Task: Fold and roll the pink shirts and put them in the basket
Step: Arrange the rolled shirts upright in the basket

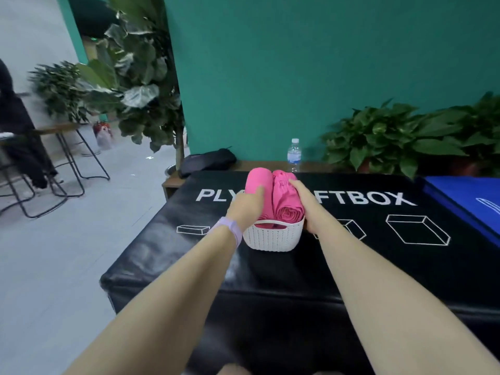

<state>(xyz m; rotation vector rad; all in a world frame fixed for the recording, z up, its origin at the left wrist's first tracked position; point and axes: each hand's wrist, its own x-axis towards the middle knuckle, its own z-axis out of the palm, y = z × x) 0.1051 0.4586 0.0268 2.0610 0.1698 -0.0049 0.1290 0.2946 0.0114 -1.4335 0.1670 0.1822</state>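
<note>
Head view, one frame, looking down along both bare forearms onto a black padded block.

Item: white basket (273, 236), small, perforated plastic, standing on the black block (297, 272) roughly mid-surface, over the white lettering printed there.

Item: two pink shirts, both rolled, lying side by side in the basket and poking well past its far rim. The left roll (257, 182) shows a smooth outer face; the right roll (288, 204) shows its spiral end toward the camera and has creased folds at its far end. The two rolls touch along their length.

Item: left hand (244, 208), laid on the left roll from the near-left side, thumb stretched up along the pink cloth, the other fingers hidden behind the roll, so how far they curl cannot be told. A pale lilac wristband (230, 230) sits on this wrist.

Item: right hand (305, 204), set against the right side of the right roll, fingertips bent onto the cloth near its upper part, heel of the hand down beside the basket's right rim. Whether it truly clasps the roll or only presses it is not plain.

Surroundings: white box outlines printed on the block; a blue mat (465, 201) at its right edge; a water bottle (294, 154) and a black pouch (208, 161) on a wooden ledge behind; leafy pot plants (400, 136) against a teal wall (297, 63); a tall plant (135, 77) and metal-legged stools (67, 158) on the grey floor to the left.
</note>
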